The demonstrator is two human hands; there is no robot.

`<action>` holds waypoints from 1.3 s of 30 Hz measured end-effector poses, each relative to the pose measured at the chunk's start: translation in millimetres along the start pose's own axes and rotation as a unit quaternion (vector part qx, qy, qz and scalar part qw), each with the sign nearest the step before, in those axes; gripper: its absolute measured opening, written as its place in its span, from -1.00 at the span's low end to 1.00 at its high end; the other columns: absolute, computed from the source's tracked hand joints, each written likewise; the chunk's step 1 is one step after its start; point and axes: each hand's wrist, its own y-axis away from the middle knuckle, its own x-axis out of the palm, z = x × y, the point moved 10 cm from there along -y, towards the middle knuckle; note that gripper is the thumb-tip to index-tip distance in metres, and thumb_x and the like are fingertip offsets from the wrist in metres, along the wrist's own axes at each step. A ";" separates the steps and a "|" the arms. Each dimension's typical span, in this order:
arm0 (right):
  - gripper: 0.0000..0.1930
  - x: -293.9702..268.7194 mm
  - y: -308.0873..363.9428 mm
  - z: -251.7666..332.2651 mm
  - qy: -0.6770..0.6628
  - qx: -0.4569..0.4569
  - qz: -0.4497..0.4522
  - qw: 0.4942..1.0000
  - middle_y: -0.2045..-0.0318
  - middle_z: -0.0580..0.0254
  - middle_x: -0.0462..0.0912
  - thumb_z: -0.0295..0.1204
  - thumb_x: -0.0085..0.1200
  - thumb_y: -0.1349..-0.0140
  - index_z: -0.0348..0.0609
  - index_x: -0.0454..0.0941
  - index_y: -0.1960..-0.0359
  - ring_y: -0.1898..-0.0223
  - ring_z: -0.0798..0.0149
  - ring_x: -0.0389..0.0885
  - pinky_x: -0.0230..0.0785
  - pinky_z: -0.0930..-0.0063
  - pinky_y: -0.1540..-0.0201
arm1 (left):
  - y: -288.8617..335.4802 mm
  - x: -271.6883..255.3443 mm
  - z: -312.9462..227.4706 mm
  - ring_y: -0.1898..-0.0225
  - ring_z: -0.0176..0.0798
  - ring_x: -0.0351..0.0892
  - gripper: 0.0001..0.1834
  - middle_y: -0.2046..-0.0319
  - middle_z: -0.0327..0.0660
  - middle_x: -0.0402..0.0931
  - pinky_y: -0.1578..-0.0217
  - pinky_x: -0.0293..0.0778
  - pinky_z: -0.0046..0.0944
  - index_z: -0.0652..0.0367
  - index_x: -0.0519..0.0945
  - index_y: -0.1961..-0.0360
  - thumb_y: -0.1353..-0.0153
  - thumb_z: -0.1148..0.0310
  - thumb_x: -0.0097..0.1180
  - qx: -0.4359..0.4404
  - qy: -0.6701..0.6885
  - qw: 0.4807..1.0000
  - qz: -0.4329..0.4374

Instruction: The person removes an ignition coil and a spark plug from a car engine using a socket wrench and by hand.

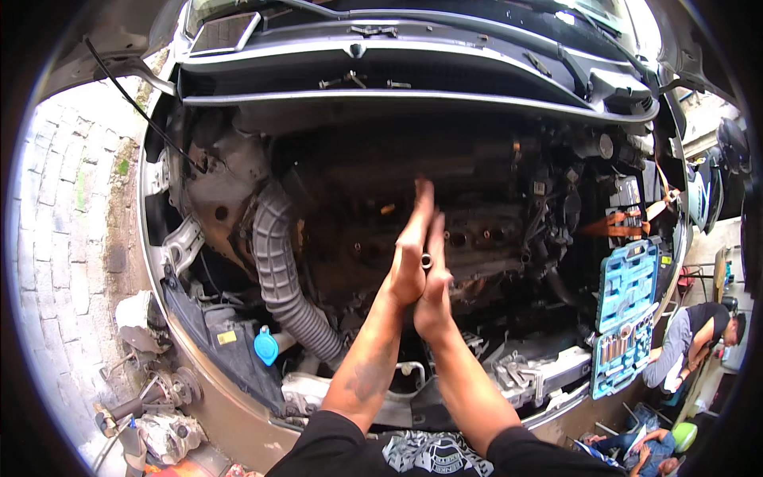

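My left hand (411, 254) and my right hand (435, 290) are set palm to palm over the middle of the engine bay, fingers stretched straight and pointing away from me. Between the palms, near the thumbs, shows the round, hollow end of a small metal piece (427, 260); the rest of it is hidden by the hands. Below them lies the dark engine (381, 175), with several round openings along its near side. A small yellow-orange piece (387, 210) sits on it, left of my fingertips.
A ribbed grey hose (274, 254) curves along the left, near a blue cap (266, 347). On the right front edge rests an open blue socket case (628, 294). Loose bolts (350, 79) lie on the far ledge. At far right a person (699, 342) sits bent forward.
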 end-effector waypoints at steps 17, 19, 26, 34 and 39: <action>0.16 -13.9 -18.4 21.7 -0.042 -0.078 -0.041 0.995 -0.57 -0.13 -0.03 0.49 -0.75 -0.31 -0.44 -0.06 -0.54 -0.62 0.01 -0.20 -0.45 0.15 -0.60 | 12.3 -8.4 -24.9 -0.63 -0.03 -0.37 0.36 -0.60 0.10 -0.24 -0.55 -0.47 -0.06 0.46 -0.07 -0.54 -0.17 -0.68 -0.76 0.027 -0.010 0.992 -0.121; 0.14 -0.3 -33.9 12.8 -0.047 -0.055 -0.004 0.997 -0.59 -0.11 -0.07 0.47 -0.75 -0.33 -0.43 -0.10 -0.55 -0.62 0.03 -0.23 -0.46 0.16 -0.60 | 18.6 10.3 -14.4 -0.63 0.00 -0.38 0.37 -0.60 0.11 -0.23 -0.54 -0.48 -0.08 0.43 -0.07 -0.55 -0.16 -0.69 -0.76 0.027 0.054 0.996 -0.065; 0.20 -26.5 -4.7 26.5 -0.066 -0.053 -0.097 0.992 -0.59 -0.13 -0.13 0.51 -0.73 -0.30 -0.50 -0.18 -0.53 -0.62 0.02 -0.25 -0.48 0.15 -0.61 | 21.8 -32.7 -9.9 -0.61 0.02 -0.17 0.23 -0.57 0.12 -0.05 -0.55 -0.34 -0.04 0.41 0.13 -0.50 -0.29 -0.58 -0.65 0.061 0.045 0.976 -0.202; 0.15 -36.8 -43.1 24.1 -0.043 -0.058 -0.058 0.996 -0.60 -0.13 -0.17 0.47 -0.77 -0.33 -0.44 -0.15 -0.54 -0.63 0.06 -0.28 -0.53 0.19 -0.61 | 62.8 -2.2 -9.2 -0.62 0.00 -0.30 0.36 -0.59 0.12 -0.17 -0.55 -0.44 0.01 0.40 -0.02 -0.55 -0.16 -0.69 -0.73 0.077 0.067 0.976 -0.191; 0.04 -1.6 -26.1 -4.5 -0.085 0.025 0.010 0.996 -0.59 -0.20 -0.17 0.36 -0.74 -0.43 -0.47 -0.15 -0.54 -0.62 0.00 -0.29 -0.46 0.16 -0.60 | 27.6 9.1 -15.3 -0.62 -0.05 -0.26 0.41 -0.59 0.09 -0.17 -0.55 -0.43 -0.04 0.42 -0.06 -0.55 -0.10 -0.72 -0.78 0.024 0.069 0.992 -0.102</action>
